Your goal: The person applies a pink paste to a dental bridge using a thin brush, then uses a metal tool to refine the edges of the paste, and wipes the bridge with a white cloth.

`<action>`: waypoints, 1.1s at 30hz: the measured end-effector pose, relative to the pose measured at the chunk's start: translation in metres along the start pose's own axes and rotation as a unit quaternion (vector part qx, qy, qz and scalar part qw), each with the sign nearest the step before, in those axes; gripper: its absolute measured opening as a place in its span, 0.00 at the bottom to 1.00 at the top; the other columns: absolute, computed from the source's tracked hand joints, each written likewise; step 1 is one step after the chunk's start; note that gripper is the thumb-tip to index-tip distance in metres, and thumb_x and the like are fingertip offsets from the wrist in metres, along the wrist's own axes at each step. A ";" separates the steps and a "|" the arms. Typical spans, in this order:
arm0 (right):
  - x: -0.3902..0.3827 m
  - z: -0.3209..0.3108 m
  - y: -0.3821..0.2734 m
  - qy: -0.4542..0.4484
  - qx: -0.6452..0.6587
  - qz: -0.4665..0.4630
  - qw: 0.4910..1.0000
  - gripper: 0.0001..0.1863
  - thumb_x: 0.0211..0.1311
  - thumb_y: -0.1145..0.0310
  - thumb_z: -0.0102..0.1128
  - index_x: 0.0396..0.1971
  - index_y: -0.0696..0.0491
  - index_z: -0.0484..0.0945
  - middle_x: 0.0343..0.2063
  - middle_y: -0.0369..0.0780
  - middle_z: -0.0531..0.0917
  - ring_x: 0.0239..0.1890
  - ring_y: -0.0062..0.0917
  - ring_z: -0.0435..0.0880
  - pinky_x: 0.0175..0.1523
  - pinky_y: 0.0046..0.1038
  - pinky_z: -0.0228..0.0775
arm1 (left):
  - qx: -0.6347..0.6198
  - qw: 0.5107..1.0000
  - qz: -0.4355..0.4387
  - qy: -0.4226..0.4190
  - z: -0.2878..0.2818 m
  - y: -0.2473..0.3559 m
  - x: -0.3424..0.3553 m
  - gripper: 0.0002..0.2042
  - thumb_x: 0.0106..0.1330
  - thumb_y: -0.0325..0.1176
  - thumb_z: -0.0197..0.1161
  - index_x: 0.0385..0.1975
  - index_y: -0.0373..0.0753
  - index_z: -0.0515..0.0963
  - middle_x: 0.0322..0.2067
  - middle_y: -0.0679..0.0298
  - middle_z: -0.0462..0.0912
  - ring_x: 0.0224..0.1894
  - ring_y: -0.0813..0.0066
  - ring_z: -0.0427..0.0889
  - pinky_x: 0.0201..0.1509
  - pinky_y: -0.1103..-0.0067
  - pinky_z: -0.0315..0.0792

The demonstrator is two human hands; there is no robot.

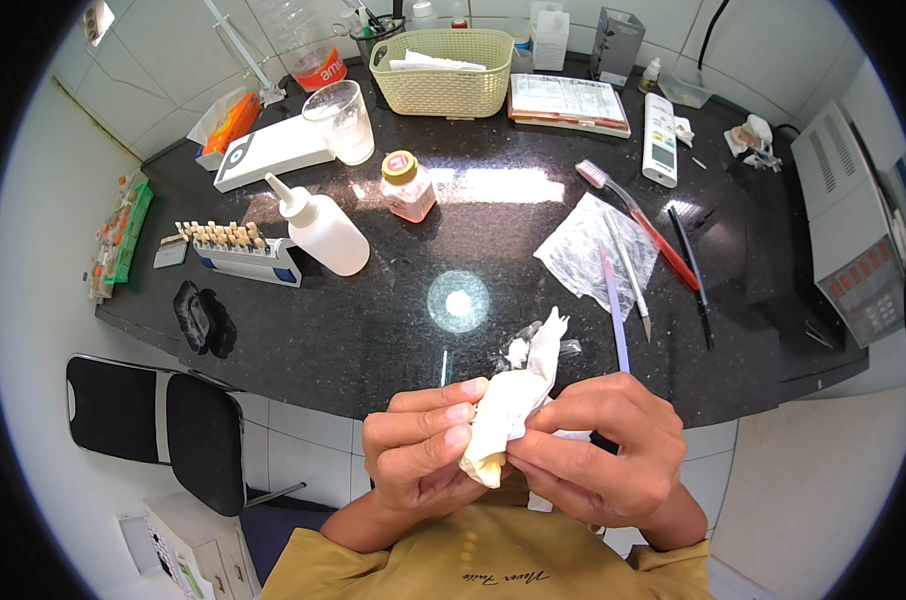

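Observation:
In front of my chest, near the counter's front edge, a crumpled white tissue [513, 412] is bunched between both hands. My left hand [421, 445] is closed on its left side, fingertips pressed against it. From the right, my right hand [613, 445] pinches the same tissue between thumb and fingers. A yellowish patch shows at its lower end; whether anything is wrapped inside is hidden. Just beyond lies a small white lump [518, 352] with clear plastic beside it. Past my right hand are a purple stick [615, 315] and a slim pale tool with a pointed tip [628, 265].
A flat tissue [573, 245], red toothbrush [653, 232] and dark thin brush [690, 270] lie to the right. Leftward stand a white squeeze bottle [328, 235], tooth shade guide [243, 255] and yellow-lidded jar [409, 190]. A green basket [443, 105] sits at the back; a grey machine [853, 230] flanks the right.

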State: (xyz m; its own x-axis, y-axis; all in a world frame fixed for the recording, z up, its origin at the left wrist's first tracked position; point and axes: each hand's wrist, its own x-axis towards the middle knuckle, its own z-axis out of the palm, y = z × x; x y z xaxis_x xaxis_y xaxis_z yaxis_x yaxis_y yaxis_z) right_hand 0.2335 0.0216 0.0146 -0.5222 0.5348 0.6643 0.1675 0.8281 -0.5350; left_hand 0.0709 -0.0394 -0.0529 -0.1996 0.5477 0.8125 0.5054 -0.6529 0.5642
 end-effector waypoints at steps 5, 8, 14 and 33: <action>-0.001 -0.003 0.002 -0.012 -0.004 -0.017 1.000 0.16 0.35 0.73 0.73 0.32 0.52 0.87 0.29 0.35 0.84 0.32 0.24 0.83 0.29 0.23 0.78 | 0.002 1.000 0.005 -0.008 0.001 0.001 0.000 0.25 0.51 0.27 0.78 0.47 0.38 0.71 0.43 0.60 0.72 0.45 0.59 0.85 0.46 0.80 0.85; -0.005 -0.001 0.008 -0.006 -0.007 -0.024 1.000 0.16 0.36 0.73 0.73 0.32 0.52 0.87 0.29 0.35 0.84 0.31 0.24 0.82 0.29 0.23 0.77 | 0.014 0.999 0.001 -0.050 -0.001 -0.001 0.002 0.27 0.53 0.27 0.77 0.49 0.39 0.68 0.43 0.59 0.70 0.44 0.61 0.84 0.45 0.76 0.85; -0.009 -0.005 0.005 0.029 0.011 0.033 0.999 0.15 0.39 0.74 0.76 0.33 0.50 0.87 0.30 0.34 0.84 0.29 0.23 0.81 0.30 0.23 0.73 | -0.028 0.999 -0.010 -0.029 0.002 0.000 0.002 0.27 0.51 0.25 0.78 0.49 0.38 0.69 0.43 0.59 0.70 0.45 0.59 0.84 0.45 0.77 0.85; -0.008 -0.010 0.005 -0.019 -0.080 -0.068 0.994 0.15 0.37 0.71 0.69 0.32 0.52 0.87 0.30 0.32 0.84 0.33 0.21 0.82 0.29 0.19 0.75 | -0.011 0.999 0.003 -0.039 0.003 0.002 0.000 0.24 0.51 0.27 0.78 0.46 0.37 0.72 0.42 0.60 0.73 0.45 0.58 0.85 0.44 0.79 0.85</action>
State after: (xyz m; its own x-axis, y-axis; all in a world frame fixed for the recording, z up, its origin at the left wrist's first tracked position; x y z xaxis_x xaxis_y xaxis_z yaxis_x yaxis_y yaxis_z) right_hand 0.2470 0.0234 0.0123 -0.5794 0.4112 0.7037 0.2223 0.9104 -0.3490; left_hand 0.0747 -0.0392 -0.0524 -0.1307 0.5818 0.8028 0.4872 -0.6675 0.5631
